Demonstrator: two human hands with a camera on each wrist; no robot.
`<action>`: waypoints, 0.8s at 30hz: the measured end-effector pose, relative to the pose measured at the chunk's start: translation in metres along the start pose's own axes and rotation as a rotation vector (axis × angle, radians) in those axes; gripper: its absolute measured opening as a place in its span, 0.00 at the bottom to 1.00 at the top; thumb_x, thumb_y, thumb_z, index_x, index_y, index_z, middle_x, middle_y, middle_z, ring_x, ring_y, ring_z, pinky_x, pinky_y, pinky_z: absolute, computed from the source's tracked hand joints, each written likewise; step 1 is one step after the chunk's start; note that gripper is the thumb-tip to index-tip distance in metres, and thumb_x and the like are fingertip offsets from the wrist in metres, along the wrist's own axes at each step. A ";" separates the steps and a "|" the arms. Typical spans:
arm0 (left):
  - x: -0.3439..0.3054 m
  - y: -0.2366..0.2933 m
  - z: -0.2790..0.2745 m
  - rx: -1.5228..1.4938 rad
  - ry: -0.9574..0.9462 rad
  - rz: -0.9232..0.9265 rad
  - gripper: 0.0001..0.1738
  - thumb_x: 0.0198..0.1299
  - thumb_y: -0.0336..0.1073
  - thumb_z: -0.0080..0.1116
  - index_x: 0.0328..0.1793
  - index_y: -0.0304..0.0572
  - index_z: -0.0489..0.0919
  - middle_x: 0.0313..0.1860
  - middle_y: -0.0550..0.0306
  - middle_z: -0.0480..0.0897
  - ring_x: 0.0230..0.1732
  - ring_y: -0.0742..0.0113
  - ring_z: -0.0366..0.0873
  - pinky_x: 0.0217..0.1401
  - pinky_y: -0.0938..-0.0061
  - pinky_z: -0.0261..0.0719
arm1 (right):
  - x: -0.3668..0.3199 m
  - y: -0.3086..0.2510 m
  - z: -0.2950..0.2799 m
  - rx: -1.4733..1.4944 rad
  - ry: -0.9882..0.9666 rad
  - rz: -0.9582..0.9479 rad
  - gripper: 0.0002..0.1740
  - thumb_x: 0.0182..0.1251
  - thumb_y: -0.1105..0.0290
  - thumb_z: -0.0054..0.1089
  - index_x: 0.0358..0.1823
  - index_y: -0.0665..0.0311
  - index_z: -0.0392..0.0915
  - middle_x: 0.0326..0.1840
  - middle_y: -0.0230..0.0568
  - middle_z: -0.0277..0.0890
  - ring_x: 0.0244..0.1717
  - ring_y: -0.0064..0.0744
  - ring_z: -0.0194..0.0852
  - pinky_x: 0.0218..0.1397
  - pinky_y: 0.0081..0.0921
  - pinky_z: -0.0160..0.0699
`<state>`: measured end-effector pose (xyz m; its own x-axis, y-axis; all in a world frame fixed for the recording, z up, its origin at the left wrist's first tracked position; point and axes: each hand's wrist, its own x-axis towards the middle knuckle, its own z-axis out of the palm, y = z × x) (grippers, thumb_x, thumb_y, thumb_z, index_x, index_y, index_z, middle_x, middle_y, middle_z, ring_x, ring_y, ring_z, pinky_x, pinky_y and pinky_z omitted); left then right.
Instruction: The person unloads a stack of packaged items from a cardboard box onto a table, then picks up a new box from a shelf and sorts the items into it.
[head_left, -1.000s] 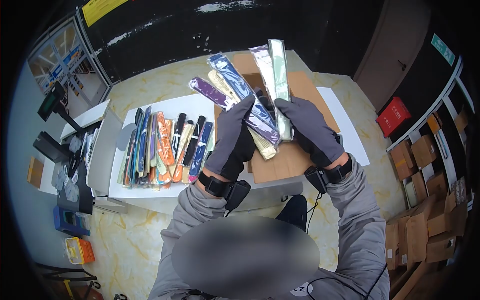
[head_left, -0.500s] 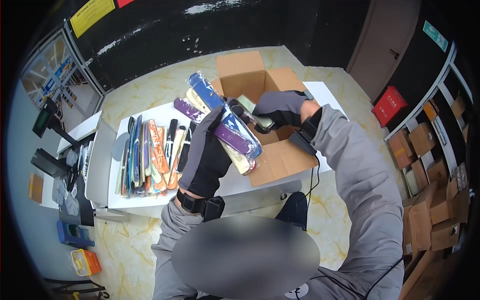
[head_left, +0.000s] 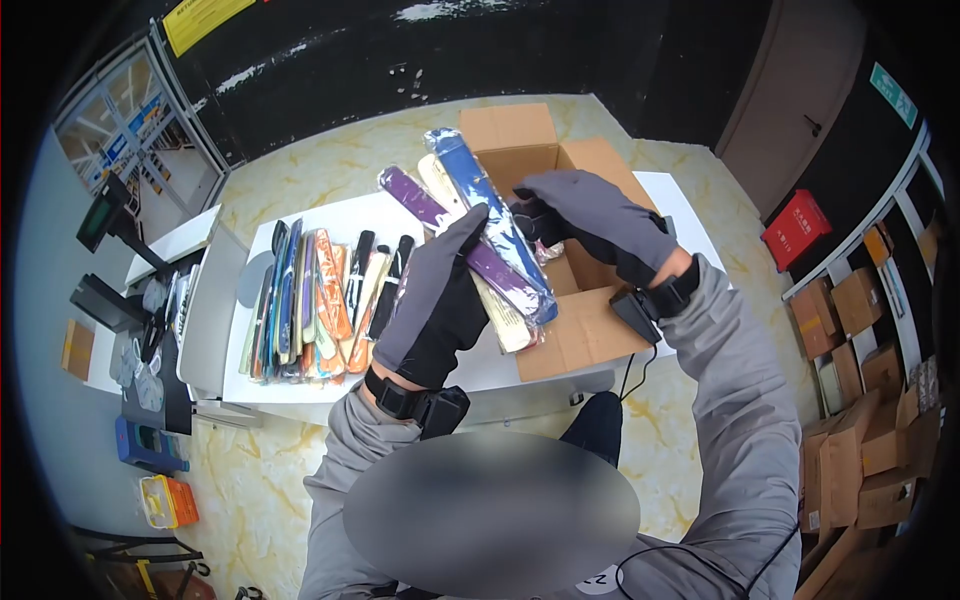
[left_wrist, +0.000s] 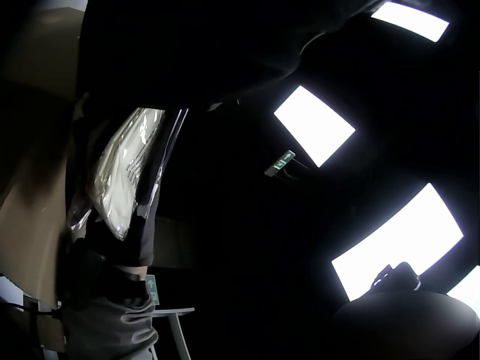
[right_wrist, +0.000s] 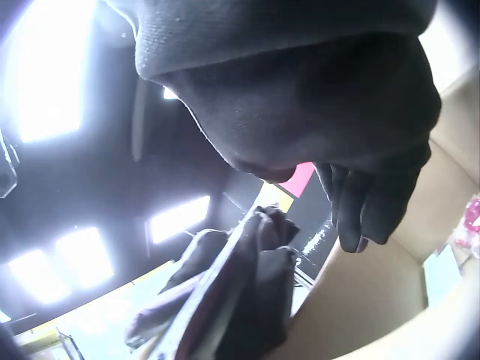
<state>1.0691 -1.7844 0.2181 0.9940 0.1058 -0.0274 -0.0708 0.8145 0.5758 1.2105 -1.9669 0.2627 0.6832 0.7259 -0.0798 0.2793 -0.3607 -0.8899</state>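
Half a second earlier your right hand (head_left: 600,225) carried a pale green packet over the cardboard box (head_left: 508,126); now no packet showed in it, and its fingers hung loosely bent, released, over the opening. Your left hand (head_left: 432,300) was grasping the same fanned packets as before, a blue packet (head_left: 468,175), a cream packet (head_left: 505,328) and a purple packet (head_left: 412,197), at the centre of the frame, in front of the box's left side. The white surface (head_left: 662,190) ran across the middle, bearing the box and, left of centre, a row of wrapped packets (head_left: 318,300). Behind it stood a black wall (head_left: 560,60), with a brown door (head_left: 785,100) at upper right. A red container (head_left: 796,230) stood at right, brown cartons (head_left: 850,445) filled the lower right, and an orange-and-yellow bin (head_left: 168,502) sat at lower left on the marbled floor (head_left: 260,500). Your hands and packets hid part of the box's opening; at the right wrist view's right edge, a pink-patterned item (right_wrist: 471,225) showed inside it.
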 end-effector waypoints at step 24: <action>0.015 -0.022 0.008 0.149 0.055 0.172 0.24 0.75 0.32 0.69 0.72 0.29 0.78 0.56 0.48 0.87 0.51 0.61 0.89 0.58 0.65 0.90 | -0.061 -0.027 0.036 -0.174 0.152 -0.012 0.34 0.83 0.45 0.61 0.67 0.71 0.85 0.51 0.48 0.91 0.49 0.32 0.90 0.59 0.28 0.85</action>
<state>1.0864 -1.8048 0.2113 0.9621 0.2698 0.0395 -0.2215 0.6890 0.6901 1.1368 -1.9806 0.2753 0.7691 0.6390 0.0109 0.3915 -0.4576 -0.7983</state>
